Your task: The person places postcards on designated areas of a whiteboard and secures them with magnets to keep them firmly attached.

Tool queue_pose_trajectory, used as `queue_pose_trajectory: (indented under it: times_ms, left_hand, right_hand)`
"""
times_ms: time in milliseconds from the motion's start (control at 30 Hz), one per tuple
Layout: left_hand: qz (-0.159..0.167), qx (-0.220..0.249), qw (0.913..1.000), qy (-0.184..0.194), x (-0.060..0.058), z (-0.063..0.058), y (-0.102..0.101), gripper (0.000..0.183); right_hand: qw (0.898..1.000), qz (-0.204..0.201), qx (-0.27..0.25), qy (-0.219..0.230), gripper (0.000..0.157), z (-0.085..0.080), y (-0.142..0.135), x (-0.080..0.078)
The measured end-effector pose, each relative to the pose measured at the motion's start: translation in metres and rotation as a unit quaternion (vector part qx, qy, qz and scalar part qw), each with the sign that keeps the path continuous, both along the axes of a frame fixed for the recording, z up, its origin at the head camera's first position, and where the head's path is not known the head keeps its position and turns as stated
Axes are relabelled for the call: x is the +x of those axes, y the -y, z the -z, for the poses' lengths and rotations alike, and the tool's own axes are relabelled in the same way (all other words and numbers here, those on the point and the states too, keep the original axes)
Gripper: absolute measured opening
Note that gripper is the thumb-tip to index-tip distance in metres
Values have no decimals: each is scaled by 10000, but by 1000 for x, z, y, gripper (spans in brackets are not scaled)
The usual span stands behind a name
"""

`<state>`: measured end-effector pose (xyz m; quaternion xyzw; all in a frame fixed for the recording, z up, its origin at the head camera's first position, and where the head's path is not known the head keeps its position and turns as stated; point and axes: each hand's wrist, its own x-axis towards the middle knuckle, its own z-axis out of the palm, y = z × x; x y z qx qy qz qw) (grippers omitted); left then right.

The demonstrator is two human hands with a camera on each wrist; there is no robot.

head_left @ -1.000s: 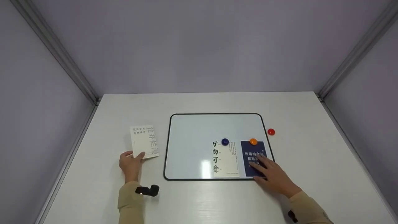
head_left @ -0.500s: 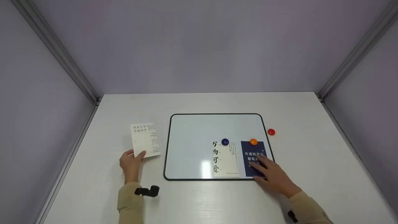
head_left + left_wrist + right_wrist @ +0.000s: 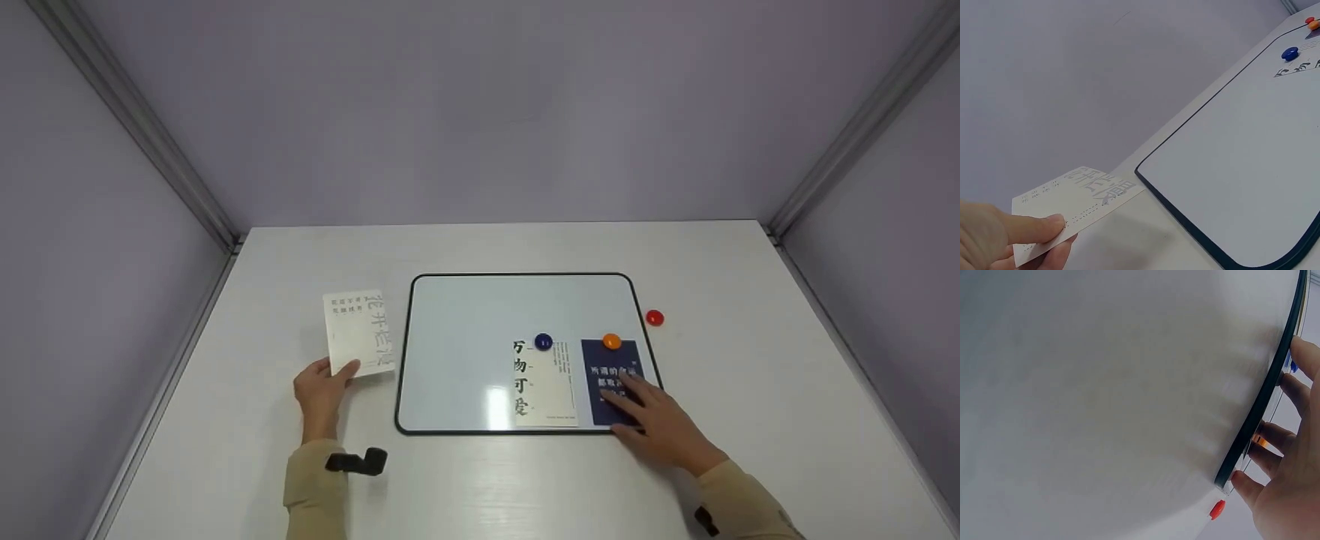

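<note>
My left hand (image 3: 320, 390) pinches the lower edge of a cream card (image 3: 356, 330) with grey lettering, thumb on top and fingers beneath. In the left wrist view the card (image 3: 1081, 205) is lifted off the table, close to the board's left corner. My right hand (image 3: 664, 427) rests with spread fingers on a navy card (image 3: 596, 356) at the whiteboard's lower right, covering part of it. An orange magnet (image 3: 612, 342) sits on the navy card's top edge. Left of it, a white card (image 3: 553, 390) with black lettering lies under a dark blue magnet (image 3: 543, 342).
The whiteboard (image 3: 465, 330) with a black rim lies flat on the white table (image 3: 480, 487). A red magnet (image 3: 655, 318) lies on the table just right of the board. Grey panels (image 3: 487, 112) enclose the table at the back and sides.
My left hand has shifted slightly forward and to the right, carrying the cream card up and closer to the whiteboard. The right hand has stayed in place.
</note>
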<state>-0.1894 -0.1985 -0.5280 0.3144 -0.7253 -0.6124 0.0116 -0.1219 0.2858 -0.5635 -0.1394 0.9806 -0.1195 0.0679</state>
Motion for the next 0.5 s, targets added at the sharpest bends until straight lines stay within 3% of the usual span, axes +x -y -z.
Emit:
queue_pose_trajectory:
  times_ms: [500]
  left_hand:
    - [248,292,9993,-53,5,0,-13,51]
  right_hand:
    - [9999,-72,-15,-69,52,-1,0,1]
